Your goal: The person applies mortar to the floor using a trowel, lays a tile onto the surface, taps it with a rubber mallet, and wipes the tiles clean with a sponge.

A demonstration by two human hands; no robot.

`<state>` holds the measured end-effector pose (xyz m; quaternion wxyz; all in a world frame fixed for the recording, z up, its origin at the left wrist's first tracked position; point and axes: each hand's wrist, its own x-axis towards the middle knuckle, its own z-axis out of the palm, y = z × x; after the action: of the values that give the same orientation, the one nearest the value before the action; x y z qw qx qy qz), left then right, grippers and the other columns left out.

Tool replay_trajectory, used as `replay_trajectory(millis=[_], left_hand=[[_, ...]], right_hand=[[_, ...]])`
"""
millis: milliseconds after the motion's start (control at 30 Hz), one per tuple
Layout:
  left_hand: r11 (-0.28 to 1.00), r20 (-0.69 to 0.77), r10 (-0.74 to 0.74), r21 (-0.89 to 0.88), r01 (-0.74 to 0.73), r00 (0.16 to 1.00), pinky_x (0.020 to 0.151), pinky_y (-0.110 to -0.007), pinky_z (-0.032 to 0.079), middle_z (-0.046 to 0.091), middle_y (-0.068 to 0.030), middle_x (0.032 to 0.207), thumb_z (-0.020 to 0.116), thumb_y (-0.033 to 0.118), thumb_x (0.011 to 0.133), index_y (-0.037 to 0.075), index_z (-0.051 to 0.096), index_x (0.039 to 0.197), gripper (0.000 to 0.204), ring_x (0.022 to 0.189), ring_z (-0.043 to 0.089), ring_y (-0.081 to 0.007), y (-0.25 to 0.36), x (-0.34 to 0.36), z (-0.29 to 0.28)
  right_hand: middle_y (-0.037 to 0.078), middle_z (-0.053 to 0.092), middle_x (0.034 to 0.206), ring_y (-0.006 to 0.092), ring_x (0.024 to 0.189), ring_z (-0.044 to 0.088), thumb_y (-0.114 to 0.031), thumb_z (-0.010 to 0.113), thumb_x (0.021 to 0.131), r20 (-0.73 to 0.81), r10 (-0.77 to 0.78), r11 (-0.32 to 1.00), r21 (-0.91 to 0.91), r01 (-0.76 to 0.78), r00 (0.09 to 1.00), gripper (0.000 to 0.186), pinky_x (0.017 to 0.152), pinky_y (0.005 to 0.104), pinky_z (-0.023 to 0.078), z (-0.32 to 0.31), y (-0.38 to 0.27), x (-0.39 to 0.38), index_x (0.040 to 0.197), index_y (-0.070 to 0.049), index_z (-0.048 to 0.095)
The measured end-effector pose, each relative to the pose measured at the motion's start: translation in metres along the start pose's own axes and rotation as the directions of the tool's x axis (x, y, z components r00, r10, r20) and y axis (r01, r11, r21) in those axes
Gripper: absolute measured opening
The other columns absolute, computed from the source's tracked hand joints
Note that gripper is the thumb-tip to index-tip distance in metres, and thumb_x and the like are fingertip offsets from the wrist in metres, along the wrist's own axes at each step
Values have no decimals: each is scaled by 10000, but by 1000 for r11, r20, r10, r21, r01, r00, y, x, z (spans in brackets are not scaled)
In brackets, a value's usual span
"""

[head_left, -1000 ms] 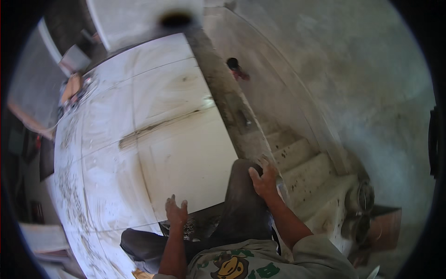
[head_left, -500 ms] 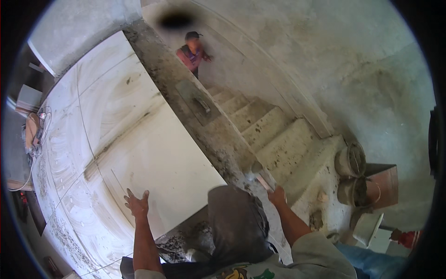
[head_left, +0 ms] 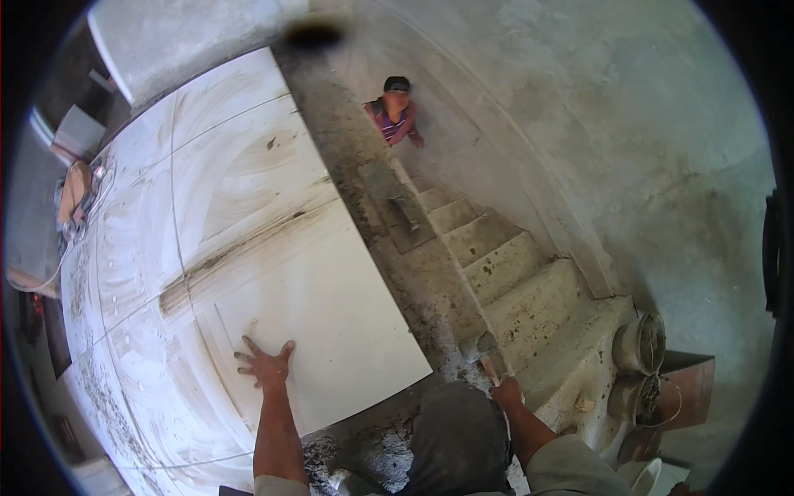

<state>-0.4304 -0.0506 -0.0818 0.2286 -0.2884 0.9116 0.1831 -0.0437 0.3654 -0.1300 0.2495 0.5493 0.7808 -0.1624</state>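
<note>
My left hand [head_left: 266, 366] lies with its fingers spread on a large white floor tile [head_left: 356, 306], near a brown smear along the joint. In my right hand [head_left: 506, 393] is the wooden handle of a mallet [head_left: 477, 345]. Its grey head is beyond my knee, over the rough mortar strip [head_left: 422, 289] beside the tile's right edge. Farther along that strip rests a flat plastering trowel [head_left: 401, 211] with its handle up.
Concrete stairs [head_left: 517, 269] descend on the right, where a person in a cap [head_left: 393, 120] stands lower down. Two mortar-stained buckets [head_left: 633, 351] stand at the right, next to a brown box [head_left: 691, 388]. Cables and a tool [head_left: 74, 194] lie at the far left.
The whole view has shifted, so the tile and stairs sit lower and farther right. My left hand stays spread on the tile, and my right hand still holds the mallet.
</note>
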Motion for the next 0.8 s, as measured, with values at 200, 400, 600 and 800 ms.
replay_trajectory(millis=[200,400,600,800], left_hand=[[998,10,-36,-52,37,999,969,-795,237,-119,-220,1582,884,543,533,241,-12,1547,1387,1412,-61,-542,3,2,-4],[992,99,-126,39,122,987,1004,-729,300,-108,-206,1584,856,578,577,217,-33,1546,1364,1421,-24,-530,16,-2,-23],[991,137,-130,45,125,982,1009,-737,285,-159,-200,1579,848,586,585,236,-73,1542,1374,1428,-54,-514,15,-3,-26],[994,112,-113,9,112,987,1012,-742,270,-153,-196,1583,858,575,574,228,-62,1544,1381,1429,-62,-511,13,-2,-23]], right_hand=[[254,660,990,382,969,653,-392,716,751,-55,-141,990,23,142,989,507,809,463,505,-8,40,17,1035,15,614],[216,667,814,376,781,667,-365,709,779,-67,-387,917,-131,376,920,429,714,453,506,-79,-12,18,943,28,660],[194,648,757,259,727,666,-297,729,777,6,-584,807,113,580,811,432,653,405,497,-162,-215,-20,970,77,632],[98,615,734,130,675,596,-358,690,851,206,-860,500,525,689,467,408,613,336,489,-172,-390,-94,929,35,614]])
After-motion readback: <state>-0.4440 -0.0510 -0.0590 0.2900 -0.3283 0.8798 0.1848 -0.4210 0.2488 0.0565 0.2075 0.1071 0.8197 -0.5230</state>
